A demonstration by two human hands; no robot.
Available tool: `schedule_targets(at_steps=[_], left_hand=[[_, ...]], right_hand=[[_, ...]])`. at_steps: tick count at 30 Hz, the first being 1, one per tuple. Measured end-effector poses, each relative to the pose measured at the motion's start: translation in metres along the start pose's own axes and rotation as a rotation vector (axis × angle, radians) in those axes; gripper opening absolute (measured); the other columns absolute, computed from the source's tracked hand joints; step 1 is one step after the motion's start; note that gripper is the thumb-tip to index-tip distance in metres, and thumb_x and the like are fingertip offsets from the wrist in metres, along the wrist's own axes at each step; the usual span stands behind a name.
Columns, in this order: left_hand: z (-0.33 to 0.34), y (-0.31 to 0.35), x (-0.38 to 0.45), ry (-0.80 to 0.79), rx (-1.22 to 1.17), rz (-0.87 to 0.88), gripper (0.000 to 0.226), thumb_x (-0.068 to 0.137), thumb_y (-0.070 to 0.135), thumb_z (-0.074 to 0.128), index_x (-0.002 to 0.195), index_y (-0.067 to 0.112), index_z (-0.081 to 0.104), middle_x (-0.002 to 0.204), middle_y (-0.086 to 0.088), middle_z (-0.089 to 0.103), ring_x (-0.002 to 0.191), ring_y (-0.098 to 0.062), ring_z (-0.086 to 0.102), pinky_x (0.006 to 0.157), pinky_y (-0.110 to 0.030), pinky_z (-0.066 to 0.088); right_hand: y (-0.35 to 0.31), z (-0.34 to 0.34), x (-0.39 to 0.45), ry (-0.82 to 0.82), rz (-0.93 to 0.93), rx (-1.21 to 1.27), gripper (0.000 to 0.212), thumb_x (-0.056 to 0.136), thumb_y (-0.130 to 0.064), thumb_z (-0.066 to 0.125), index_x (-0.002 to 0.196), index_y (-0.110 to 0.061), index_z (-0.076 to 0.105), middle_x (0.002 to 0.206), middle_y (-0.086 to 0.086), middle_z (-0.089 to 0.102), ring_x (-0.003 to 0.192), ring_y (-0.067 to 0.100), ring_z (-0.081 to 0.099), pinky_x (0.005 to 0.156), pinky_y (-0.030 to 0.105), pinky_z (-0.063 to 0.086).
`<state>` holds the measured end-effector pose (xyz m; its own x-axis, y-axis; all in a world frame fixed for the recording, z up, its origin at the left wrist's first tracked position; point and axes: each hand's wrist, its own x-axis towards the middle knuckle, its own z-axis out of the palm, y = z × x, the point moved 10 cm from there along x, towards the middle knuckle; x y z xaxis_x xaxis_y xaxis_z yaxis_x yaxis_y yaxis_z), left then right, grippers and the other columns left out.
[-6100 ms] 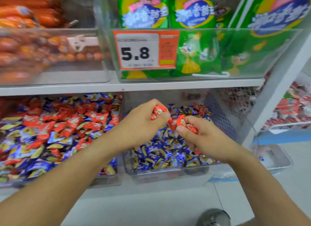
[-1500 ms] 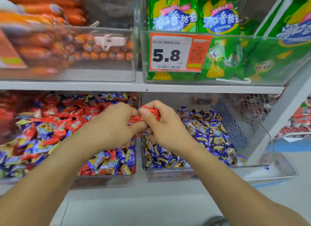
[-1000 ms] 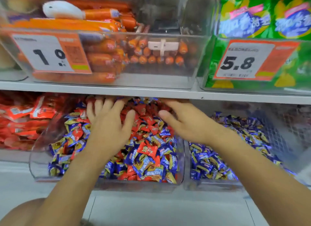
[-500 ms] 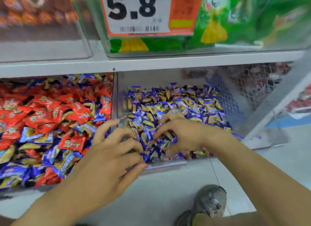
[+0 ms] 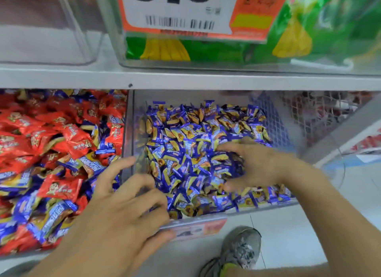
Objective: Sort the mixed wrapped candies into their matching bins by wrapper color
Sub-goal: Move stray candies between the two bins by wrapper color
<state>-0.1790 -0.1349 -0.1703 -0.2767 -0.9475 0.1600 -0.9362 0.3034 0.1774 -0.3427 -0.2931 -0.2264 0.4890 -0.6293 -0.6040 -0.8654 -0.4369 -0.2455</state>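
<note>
Two clear bins sit side by side on the lower shelf. The left bin [image 5: 126, 120] holds red-wrapped candies [image 5: 61, 188] mixed with blue-and-yellow ones [image 5: 49, 217]. The right bin [image 5: 191, 223] holds only blue-and-yellow candies [image 5: 198, 144]. My left hand [image 5: 123, 206] hovers over the divide between the bins, fingers spread and straight, holding nothing. My right hand [image 5: 253, 163] lies in the right bin with fingers extended, touching the blue candies; both hands are motion-blurred.
The white shelf edge [image 5: 185, 79] runs just above the bins. Above it stand a clear bin with an orange price tag [image 5: 185, 12] and green snack bags [image 5: 309, 29]. A wire mesh panel [image 5: 321, 111] closes the right side. A grey shoe [image 5: 241, 250] is on the floor below.
The camera has come closer and lower to the bins. Both hands, which dropped red candies in the left bin earlier, now spread over the blue candy bin; the right hand shifted slightly right.
</note>
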Motion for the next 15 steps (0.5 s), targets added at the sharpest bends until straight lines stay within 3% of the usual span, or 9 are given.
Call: schedule_targets(at_steps=[3, 4, 6, 7, 9, 11, 15], left_hand=[[-0.020, 0.008, 0.002, 0.086, 0.022, 0.058, 0.022, 0.079, 0.044, 0.062, 0.069, 0.025, 0.068, 0.084, 0.007, 0.066, 0.088, -0.027, 0.063, 0.098, -0.049, 0.033], [-0.027, 0.010, 0.002, 0.095, 0.047, 0.079, 0.025, 0.081, 0.047, 0.059, 0.068, 0.027, 0.067, 0.082, 0.011, 0.064, 0.088, -0.022, 0.060, 0.104, -0.048, 0.031], [-0.033, 0.012, 0.000, 0.089, 0.075, 0.103, 0.029, 0.083, 0.054, 0.056, 0.070, 0.030, 0.065, 0.080, 0.016, 0.061, 0.089, -0.018, 0.057, 0.112, -0.049, 0.023], [-0.032, 0.012, -0.001, 0.070, 0.079, 0.105, 0.030, 0.083, 0.056, 0.055, 0.070, 0.030, 0.065, 0.079, 0.016, 0.060, 0.089, -0.018, 0.057, 0.114, -0.048, 0.021], [-0.030, 0.014, -0.002, 0.031, 0.087, 0.109, 0.030, 0.083, 0.057, 0.055, 0.073, 0.031, 0.063, 0.079, 0.016, 0.059, 0.090, -0.018, 0.057, 0.115, -0.047, 0.018], [-0.031, 0.014, -0.003, 0.031, 0.039, 0.120, 0.029, 0.087, 0.057, 0.053, 0.082, 0.032, 0.066, 0.089, 0.017, 0.061, 0.101, -0.017, 0.057, 0.116, -0.045, 0.018], [-0.066, -0.002, -0.015, 0.269, -0.302, 0.100, 0.027, 0.093, 0.038, 0.055, 0.116, 0.025, 0.063, 0.130, 0.010, 0.055, 0.136, -0.016, 0.039, 0.117, -0.036, 0.019]], right_hand=[[0.014, -0.036, -0.004, 0.024, 0.089, 0.053, 0.089, 0.066, -0.063, 0.079, 0.143, -0.048, 0.039, 0.134, -0.002, 0.056, 0.100, 0.006, 0.059, 0.094, 0.026, 0.042], [0.019, -0.051, -0.007, 0.112, 0.133, -0.003, 0.092, 0.064, -0.071, 0.076, 0.144, -0.047, 0.038, 0.139, 0.001, 0.054, 0.109, 0.010, 0.058, 0.098, 0.030, 0.042], [-0.003, -0.060, -0.001, 0.294, 0.057, -0.063, 0.108, 0.052, -0.089, 0.062, 0.148, -0.051, 0.027, 0.154, 0.004, 0.036, 0.139, 0.027, 0.039, 0.112, 0.046, 0.036], [-0.030, -0.048, 0.009, 0.312, -0.062, -0.047, 0.110, 0.051, -0.093, 0.054, 0.148, -0.054, 0.020, 0.161, 0.002, 0.024, 0.147, 0.030, 0.024, 0.116, 0.054, 0.028], [-0.090, -0.006, 0.028, 0.227, -0.264, -0.040, 0.098, 0.066, -0.090, 0.049, 0.149, -0.057, 0.009, 0.166, -0.009, 0.001, 0.153, 0.023, -0.003, 0.119, 0.062, 0.005], [-0.116, 0.022, 0.039, 0.147, -0.245, -0.159, 0.081, 0.084, -0.077, 0.045, 0.151, -0.056, 0.004, 0.163, -0.019, -0.016, 0.151, 0.018, -0.020, 0.115, 0.066, -0.012], [-0.094, 0.015, 0.022, 0.065, 0.012, -0.251, 0.064, 0.096, -0.068, 0.028, 0.153, -0.051, 0.005, 0.163, -0.019, -0.015, 0.152, 0.028, -0.015, 0.112, 0.073, -0.006]])
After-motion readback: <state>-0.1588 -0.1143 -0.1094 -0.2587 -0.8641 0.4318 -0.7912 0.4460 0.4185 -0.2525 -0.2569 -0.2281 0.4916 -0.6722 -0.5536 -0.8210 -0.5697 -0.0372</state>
